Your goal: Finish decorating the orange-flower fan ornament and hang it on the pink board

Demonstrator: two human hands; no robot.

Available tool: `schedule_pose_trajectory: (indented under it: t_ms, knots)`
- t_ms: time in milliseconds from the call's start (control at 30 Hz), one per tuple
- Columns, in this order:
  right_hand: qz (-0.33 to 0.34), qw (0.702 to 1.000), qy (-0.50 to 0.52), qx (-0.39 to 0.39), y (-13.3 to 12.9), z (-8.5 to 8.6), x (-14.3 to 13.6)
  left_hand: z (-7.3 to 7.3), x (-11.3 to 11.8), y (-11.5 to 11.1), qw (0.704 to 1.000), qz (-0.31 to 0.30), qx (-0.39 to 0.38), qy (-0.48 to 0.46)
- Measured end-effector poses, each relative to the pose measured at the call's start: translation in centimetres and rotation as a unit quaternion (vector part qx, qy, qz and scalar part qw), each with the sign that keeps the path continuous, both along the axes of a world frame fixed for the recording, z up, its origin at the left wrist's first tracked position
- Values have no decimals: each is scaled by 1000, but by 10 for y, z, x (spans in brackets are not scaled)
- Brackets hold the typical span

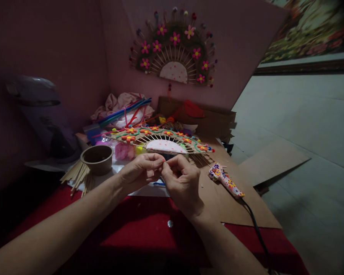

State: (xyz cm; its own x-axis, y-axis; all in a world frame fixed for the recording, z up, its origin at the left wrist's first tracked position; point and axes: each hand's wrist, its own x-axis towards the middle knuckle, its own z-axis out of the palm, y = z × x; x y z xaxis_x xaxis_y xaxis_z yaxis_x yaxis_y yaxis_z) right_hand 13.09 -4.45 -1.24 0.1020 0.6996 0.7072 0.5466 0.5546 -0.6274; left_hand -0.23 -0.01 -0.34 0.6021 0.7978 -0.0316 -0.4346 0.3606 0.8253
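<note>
My left hand (145, 166) and my right hand (182, 181) meet fingertip to fingertip over the front of the table. Between them is a tiny red piece (163, 160), pinched by both; it is too small for me to tell its kind. Just beyond my fingers lies a fan-shaped decoration (166, 146) with orange flowers, thin sticks, a green wavy trim and a dotted pale half-circle. To the right of my right hand, a glue gun (226, 180) in a flowery cover rests on cardboard.
A brown bowl (97, 159) stands left, beside a bundle of wooden sticks (79, 176). Pipe cleaners (124, 112) and cloth are piled behind. Cardboard (243, 204) covers the right side, crossed by a black cord (255, 221). A similar fan (174, 49) hangs on the wall.
</note>
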Motion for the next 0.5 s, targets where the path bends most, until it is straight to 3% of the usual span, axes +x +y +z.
schedule_pose_trajectory:
  t_ms: [500]
  knots:
    - [-7,997,-78,25,1,-6,4,0,0,1,999,27,-17,19]
